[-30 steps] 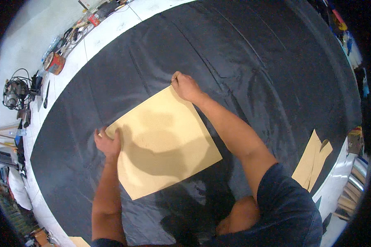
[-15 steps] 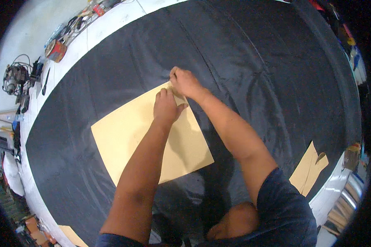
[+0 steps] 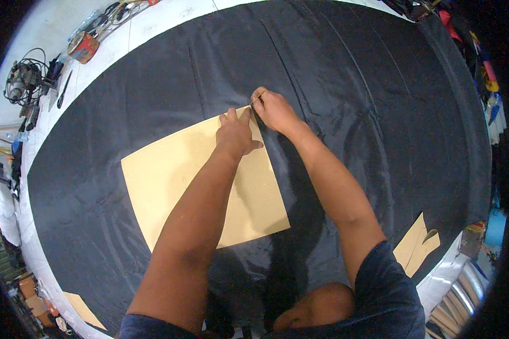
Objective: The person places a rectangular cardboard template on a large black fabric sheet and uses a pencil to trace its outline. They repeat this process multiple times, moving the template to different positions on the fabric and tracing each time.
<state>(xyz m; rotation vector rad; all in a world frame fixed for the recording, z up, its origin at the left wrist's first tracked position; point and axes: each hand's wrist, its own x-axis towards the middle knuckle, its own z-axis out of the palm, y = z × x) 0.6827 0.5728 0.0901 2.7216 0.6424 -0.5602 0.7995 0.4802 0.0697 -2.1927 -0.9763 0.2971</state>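
Note:
A large tan, four-sided sheet of card or stiff paper (image 3: 175,164) lies flat on black sheet material (image 3: 345,186). My left hand (image 3: 235,133) rests on the sheet near its far right corner, palm down, fingers spread and pressing. Just beyond that corner is my right hand (image 3: 274,110), its fingers pinched together around something small and thin. What it is I cannot make out. The pinched fingertips are close to the corner, over the black material.
A cut tan piece with a curled edge (image 3: 417,246) lies at the right, and another tan piece (image 3: 85,311) at the lower left. Along the far left stand a red tin (image 3: 83,47), a corded machine (image 3: 22,82) and a dark slim tool (image 3: 64,89). Rolls (image 3: 458,302) lean at lower right.
My right hand has drawn slightly right of the sheet's corner, its fingers still pinched. The left hand has shifted toward the same corner and spread its fingers more. The view has moved a little.

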